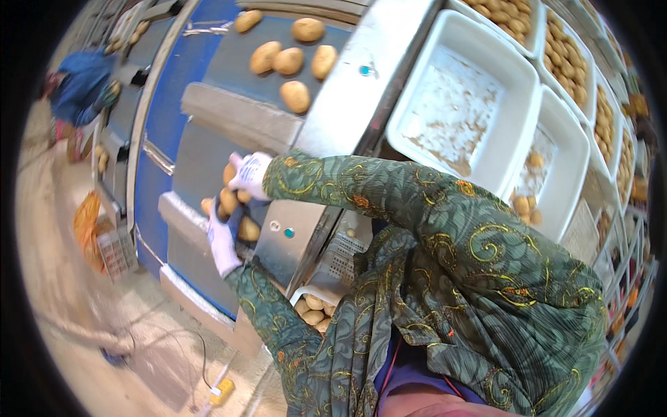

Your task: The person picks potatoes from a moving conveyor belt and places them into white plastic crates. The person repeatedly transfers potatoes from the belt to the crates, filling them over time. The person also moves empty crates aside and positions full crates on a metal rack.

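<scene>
My right hand [252, 174], in a white glove with blue print, curls around a potato [229, 174] over the dark conveyor belt [195, 156]. Just below it in the picture is my left hand [221, 245], gloved alike, its fingers among a small group of potatoes. One potato [227, 201] sits between the two hands, and another [206, 205] shows past the left fingertips. Close to the left palm, a larger potato [248, 229] lies near the metal side plate [284, 224]. The left fingers are partly hidden, so their grip is unclear.
Several potatoes [287, 61] lie farther up the belt, beyond a raised grey cleat [239, 114]. White tubs [464, 99] stand to the right, some full of potatoes. A potato-filled container [315, 310] is beside my left forearm. Another person [81, 86] works at a neighbouring conveyor.
</scene>
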Demonstrator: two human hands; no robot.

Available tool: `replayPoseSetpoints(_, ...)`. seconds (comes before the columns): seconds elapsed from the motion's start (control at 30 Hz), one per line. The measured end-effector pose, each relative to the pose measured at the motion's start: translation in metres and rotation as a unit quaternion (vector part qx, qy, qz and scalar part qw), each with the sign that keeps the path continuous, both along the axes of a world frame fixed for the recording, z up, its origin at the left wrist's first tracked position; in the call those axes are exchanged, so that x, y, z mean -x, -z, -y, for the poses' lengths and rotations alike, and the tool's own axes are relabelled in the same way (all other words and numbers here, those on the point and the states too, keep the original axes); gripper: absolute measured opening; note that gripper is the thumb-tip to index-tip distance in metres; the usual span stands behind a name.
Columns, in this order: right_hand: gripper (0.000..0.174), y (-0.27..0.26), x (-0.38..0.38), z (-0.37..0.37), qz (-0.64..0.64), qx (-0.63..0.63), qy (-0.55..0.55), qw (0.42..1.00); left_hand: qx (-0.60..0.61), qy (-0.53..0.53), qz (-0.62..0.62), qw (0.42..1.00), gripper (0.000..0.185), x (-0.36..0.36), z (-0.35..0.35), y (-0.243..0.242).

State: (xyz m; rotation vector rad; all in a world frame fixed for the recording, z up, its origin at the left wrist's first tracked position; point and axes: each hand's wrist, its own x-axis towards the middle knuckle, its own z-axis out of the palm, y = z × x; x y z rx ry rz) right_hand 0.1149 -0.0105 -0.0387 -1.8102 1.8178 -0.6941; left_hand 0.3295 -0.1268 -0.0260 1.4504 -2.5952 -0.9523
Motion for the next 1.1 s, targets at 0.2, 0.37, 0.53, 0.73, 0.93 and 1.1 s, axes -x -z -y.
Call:
replayPoseSetpoints(0.2,0.033,-0.034,0.069,-0.214,0.238,0.366,0.111,0.893,0.158,0.023,-0.156,0.975,0.036,0.071,-0.125,-0.032)
replayPoseSetpoints(0.37,0.033,0.044,0.186,-0.506,0.082,0.359,0.571,0.734,0.082,0.308,-0.265,0.91,0.027,0.228,-0.331,-0.036)
replayPoseSetpoints(0.53,0.058,0.209,0.121,-0.7,0.003,-0.156,0.761,0.63,-0.089,0.663,-0.23,0.707,0.044,0.329,-0.443,0.033)
replayPoseSetpoints(0.73,0.094,0.24,0.093,-0.677,0.105,-0.459,0.627,0.62,0.137,0.81,0.067,0.566,0.048,0.363,-0.565,0.187)
replayPoseSetpoints(0.93,0.066,0.258,0.091,-0.65,0.042,-0.487,0.559,0.67,0.18,0.794,0.169,0.556,0.059,0.374,-0.568,0.284)
replayPoseSetpoints(1.1,0.044,0.289,0.11,-0.677,0.012,-0.474,0.493,0.729,0.184,0.851,0.208,0.446,0.068,0.381,-0.588,0.311)
